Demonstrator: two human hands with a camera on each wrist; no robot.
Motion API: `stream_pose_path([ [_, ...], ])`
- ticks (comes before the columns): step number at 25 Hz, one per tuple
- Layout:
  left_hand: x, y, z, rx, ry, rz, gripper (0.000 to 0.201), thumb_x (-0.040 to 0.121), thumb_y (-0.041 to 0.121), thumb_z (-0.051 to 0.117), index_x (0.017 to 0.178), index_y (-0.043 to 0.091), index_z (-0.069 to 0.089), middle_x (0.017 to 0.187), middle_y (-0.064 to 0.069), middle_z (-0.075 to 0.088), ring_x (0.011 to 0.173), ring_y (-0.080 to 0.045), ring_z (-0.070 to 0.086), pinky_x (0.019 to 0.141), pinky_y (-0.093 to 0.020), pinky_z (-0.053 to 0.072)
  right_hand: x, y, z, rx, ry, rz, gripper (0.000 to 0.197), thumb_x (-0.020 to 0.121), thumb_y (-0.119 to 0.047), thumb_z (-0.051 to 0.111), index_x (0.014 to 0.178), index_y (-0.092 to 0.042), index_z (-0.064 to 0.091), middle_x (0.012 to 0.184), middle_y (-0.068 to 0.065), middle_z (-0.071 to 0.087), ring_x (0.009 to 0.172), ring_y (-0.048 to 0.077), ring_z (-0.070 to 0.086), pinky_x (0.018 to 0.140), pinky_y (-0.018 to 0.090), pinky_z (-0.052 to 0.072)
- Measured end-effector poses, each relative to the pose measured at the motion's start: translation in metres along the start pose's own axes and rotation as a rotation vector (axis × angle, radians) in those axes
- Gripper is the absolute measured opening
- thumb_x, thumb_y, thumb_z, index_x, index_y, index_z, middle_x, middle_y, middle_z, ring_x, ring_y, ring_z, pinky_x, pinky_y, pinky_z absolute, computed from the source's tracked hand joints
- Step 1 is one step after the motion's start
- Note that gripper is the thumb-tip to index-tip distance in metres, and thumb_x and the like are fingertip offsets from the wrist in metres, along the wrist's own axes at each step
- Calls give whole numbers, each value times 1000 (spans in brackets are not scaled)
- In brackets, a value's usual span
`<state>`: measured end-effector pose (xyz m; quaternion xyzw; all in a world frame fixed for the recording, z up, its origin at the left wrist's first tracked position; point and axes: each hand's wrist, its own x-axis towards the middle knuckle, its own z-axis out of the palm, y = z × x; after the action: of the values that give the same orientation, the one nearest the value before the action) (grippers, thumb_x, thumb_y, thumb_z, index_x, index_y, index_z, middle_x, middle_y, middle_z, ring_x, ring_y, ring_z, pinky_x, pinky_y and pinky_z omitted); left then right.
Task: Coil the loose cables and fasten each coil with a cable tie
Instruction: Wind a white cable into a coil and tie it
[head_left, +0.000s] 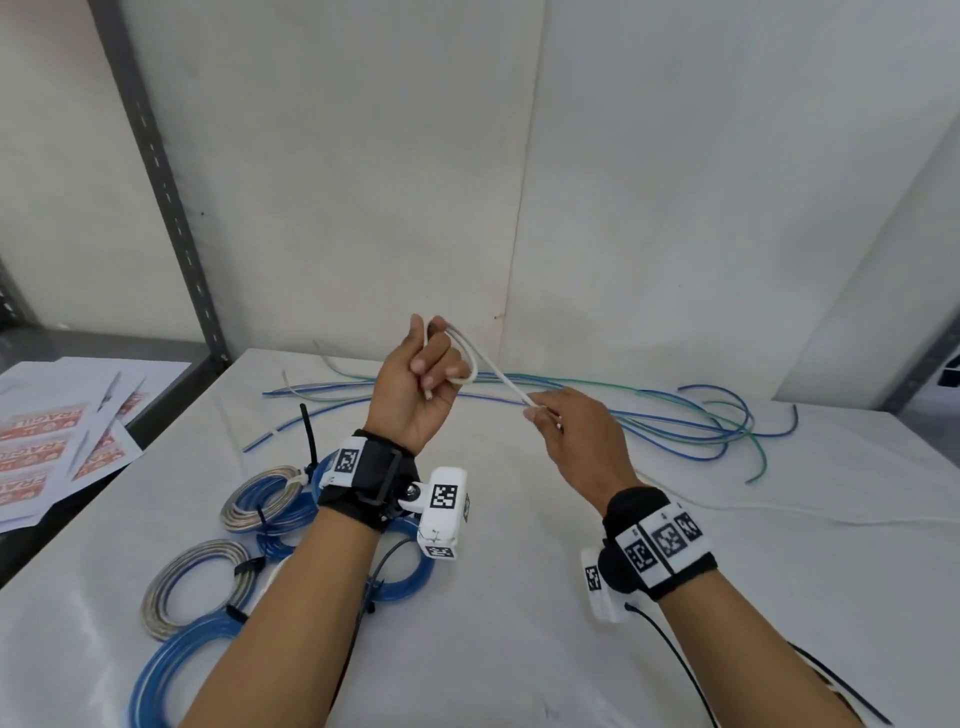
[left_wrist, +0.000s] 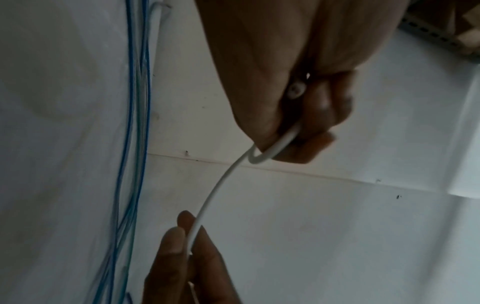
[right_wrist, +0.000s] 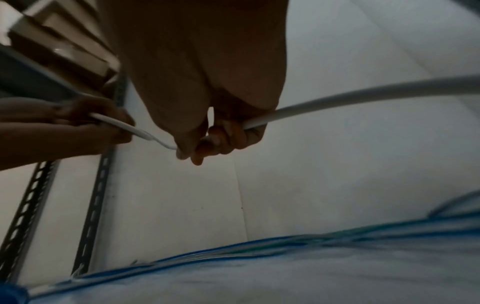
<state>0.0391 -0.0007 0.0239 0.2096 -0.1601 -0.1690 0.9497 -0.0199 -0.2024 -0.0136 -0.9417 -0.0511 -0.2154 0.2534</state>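
A thin white cable (head_left: 498, 379) runs between both hands above the table. My left hand (head_left: 431, 374) is raised with its fingers curled round a small loop of it; the left wrist view shows the cut cable end (left_wrist: 294, 91) tucked in the fist. My right hand (head_left: 545, 415) pinches the same cable (right_wrist: 337, 98) a little lower and to the right. The rest of the white cable (head_left: 779, 506) trails off across the table to the right. Loose blue and green cables (head_left: 675, 415) lie spread along the back of the table behind the hands.
Several tied coils, blue and silver (head_left: 265, 499), lie at the front left under my left forearm, with black cable ties (head_left: 310, 436) on them. Printed sheets (head_left: 57, 447) lie at the left. A grey slotted upright (head_left: 171, 208) stands at the back left. White walls close the back.
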Motion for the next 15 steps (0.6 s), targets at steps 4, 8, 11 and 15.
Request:
stream_pose_path([
  [4, 3, -16, -7, 350, 41, 107, 34, 111, 25, 27, 90, 13, 49, 53, 7, 39, 45, -9, 34, 55, -24, 35, -5, -19, -11, -278, -147, -160, 34, 106, -44, 42, 99, -24, 69, 87, -4, 56, 82, 23, 60, 62, 35, 40],
  [8, -3, -32, -13, 810, -34, 138, 32, 112, 30, 27, 90, 12, 41, 95, -19, 74, 94, -35, 70, 85, -41, 56, 2, -40, -30, -382, -269, -261, 39, 107, -46, 35, 102, -24, 67, 97, -9, 60, 92, 21, 62, 64, 35, 39],
  [11, -9, -41, -17, 1282, -49, 120, 35, 110, 35, 33, 92, 7, 45, 80, -5, 64, 77, -20, 63, 81, -41, 53, 6, -47, -39, -293, -290, -282, 27, 104, -46, 49, 102, -33, 72, 97, -14, 66, 93, 11, 63, 66, 34, 40],
  [15, -13, -42, -8, 1533, -194, 58, 37, 109, 32, 34, 87, 4, 44, 66, 5, 45, 57, -12, 41, 58, -29, 37, 16, -27, -52, 13, -197, -146, 21, 80, -46, 81, 79, -28, 70, 70, -16, 62, 67, 5, 57, 62, 26, 40],
])
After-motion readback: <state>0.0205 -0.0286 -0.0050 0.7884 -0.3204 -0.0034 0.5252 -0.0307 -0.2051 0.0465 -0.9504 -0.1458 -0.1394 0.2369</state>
